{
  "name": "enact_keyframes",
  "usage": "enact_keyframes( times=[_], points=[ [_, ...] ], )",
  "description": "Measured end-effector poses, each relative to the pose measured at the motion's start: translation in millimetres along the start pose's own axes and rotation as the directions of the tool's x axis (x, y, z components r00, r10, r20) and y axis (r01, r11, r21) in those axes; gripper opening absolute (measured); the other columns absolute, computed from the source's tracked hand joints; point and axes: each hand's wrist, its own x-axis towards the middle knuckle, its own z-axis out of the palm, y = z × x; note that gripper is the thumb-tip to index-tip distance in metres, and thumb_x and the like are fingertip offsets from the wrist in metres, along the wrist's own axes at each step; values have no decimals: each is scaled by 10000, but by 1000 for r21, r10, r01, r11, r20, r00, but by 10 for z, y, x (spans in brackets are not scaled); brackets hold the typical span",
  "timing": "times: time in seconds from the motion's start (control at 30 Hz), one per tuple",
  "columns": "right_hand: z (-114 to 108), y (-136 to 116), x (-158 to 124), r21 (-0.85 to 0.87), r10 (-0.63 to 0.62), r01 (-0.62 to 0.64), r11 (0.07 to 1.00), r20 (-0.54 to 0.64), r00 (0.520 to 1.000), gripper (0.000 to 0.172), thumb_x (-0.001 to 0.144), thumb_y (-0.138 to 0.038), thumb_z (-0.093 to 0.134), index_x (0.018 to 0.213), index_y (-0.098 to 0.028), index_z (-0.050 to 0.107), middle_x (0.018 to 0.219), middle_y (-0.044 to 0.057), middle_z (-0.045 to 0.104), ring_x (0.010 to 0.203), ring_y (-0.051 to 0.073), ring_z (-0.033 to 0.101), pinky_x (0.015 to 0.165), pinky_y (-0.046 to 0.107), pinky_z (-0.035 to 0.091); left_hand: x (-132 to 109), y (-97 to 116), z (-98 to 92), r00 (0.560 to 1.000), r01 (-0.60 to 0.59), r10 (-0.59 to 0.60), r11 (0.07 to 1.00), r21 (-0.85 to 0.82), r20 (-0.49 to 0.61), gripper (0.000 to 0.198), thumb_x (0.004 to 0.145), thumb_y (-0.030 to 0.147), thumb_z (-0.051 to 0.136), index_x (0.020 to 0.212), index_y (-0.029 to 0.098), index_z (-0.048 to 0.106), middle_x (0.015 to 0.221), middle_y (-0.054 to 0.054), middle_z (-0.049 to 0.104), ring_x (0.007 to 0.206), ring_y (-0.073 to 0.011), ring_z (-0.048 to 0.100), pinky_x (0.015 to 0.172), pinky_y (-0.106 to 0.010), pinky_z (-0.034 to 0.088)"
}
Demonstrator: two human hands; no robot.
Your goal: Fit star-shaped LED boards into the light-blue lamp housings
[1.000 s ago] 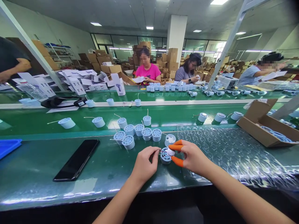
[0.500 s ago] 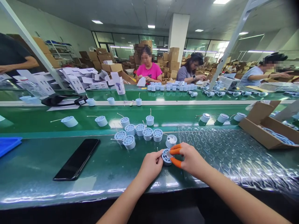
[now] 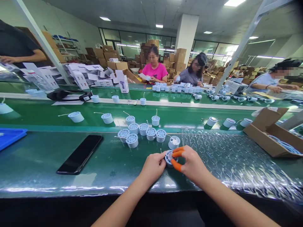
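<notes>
A light-blue round fan housing (image 3: 168, 161) with a spoked top stands on the green bench in front of me. My left hand (image 3: 152, 165) grips its left side between thumb and fingers. Orange covers sheathe the fingertips of my right hand (image 3: 191, 160), which are closed on a small pale round disc (image 3: 170, 155) at the middle of the housing's top. Whether the disc is seated there I cannot tell. Just behind stands another housing (image 3: 174, 143) with white fan blades showing. Several similar housings (image 3: 132, 141) with thin wires are grouped behind and to the left.
A black phone (image 3: 80, 154) lies to the left, near a blue tray (image 3: 11, 137). Clear textured plastic sheeting (image 3: 220, 160) covers the bench at right, with an open cardboard box (image 3: 272, 142) beyond it. More housings sit on the green conveyor (image 3: 132, 110). Several people work across from me.
The view has shifted slightly, so the scene sits a little differently. Both hands stay at the same housing, the right fingertips still on the disc.
</notes>
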Motion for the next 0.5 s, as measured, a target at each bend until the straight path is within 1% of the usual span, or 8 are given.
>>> enact_keyframes(
  times=[0.1, 0.17, 0.2, 0.27, 0.33, 0.37, 0.43, 0.5],
  points=[
    [36, -29, -7, 14, 38, -38, 999, -15, 999, 92, 790, -225, 732, 870, -256, 765, 999, 65, 753, 998, 254, 671, 915, 432, 550, -35, 94, -54, 999, -4, 7, 997, -72, 44, 459, 839, 139, 479, 1209, 254, 726, 684, -2, 651, 595, -157, 549, 595, -245, 363],
    [34, -29, 4, 43, 87, -87, 995, -12, 996, 91, 781, -213, 736, 851, -255, 775, 995, 66, 757, 992, 252, 681, 920, 436, 550, -61, 177, -59, 996, 3, 5, 996, -91, 85, 414, 821, 221, 570, 1214, 245, 699, 683, 4, 655, 577, -166, 552, 566, -246, 344],
    [28, -20, 12, 64, 111, -110, 992, -8, 994, 92, 773, -210, 742, 843, -255, 781, 998, 67, 757, 987, 251, 688, 918, 435, 553, -67, 215, -46, 995, 21, -14, 998, -66, 94, 423, 794, 284, 636, 1213, 243, 683, 702, 1, 671, 588, -179, 572, 560, -248, 335],
    [13, 15, 26, 109, 135, -135, 985, 10, 991, 97, 760, -216, 759, 842, -260, 790, 1001, 65, 757, 978, 247, 697, 918, 434, 555, -57, 269, 8, 992, 104, -107, 993, 49, 64, 466, 725, 391, 728, 1164, 245, 671, 755, -19, 708, 643, -219, 627, 564, -254, 321],
    [-2, 62, 36, 144, 127, -129, 981, 22, 992, 95, 757, -238, 773, 846, -265, 792, 1000, 59, 757, 979, 246, 698, 925, 435, 551, -21, 286, 71, 980, 194, -199, 967, 166, 15, 415, 699, 430, 747, 1071, 254, 686, 794, -38, 732, 701, -254, 666, 574, -259, 313],
    [-7, 84, 38, 156, 122, -124, 980, 23, 992, 97, 753, -247, 780, 848, -265, 790, 998, 56, 756, 981, 245, 697, 932, 434, 547, 2, 282, 96, 975, 217, -221, 957, 194, 1, 365, 703, 427, 742, 1026, 263, 696, 802, -37, 737, 717, -258, 676, 577, -261, 310],
    [-10, 114, 43, 171, 123, -125, 977, 22, 992, 114, 746, -257, 787, 859, -257, 785, 997, 55, 749, 974, 241, 694, 933, 426, 545, 43, 260, 117, 976, 214, -218, 958, 191, 1, 312, 697, 414, 744, 980, 286, 714, 803, -19, 740, 728, -250, 682, 578, -261, 306],
    [-8, 121, 51, 175, 133, -136, 975, 27, 991, 128, 743, -260, 786, 870, -245, 784, 1004, 60, 739, 978, 239, 687, 938, 421, 540, 65, 234, 108, 980, 193, -197, 970, 147, 11, 311, 679, 397, 758, 976, 308, 727, 794, 5, 738, 721, -231, 675, 576, -256, 301]
  ],
)
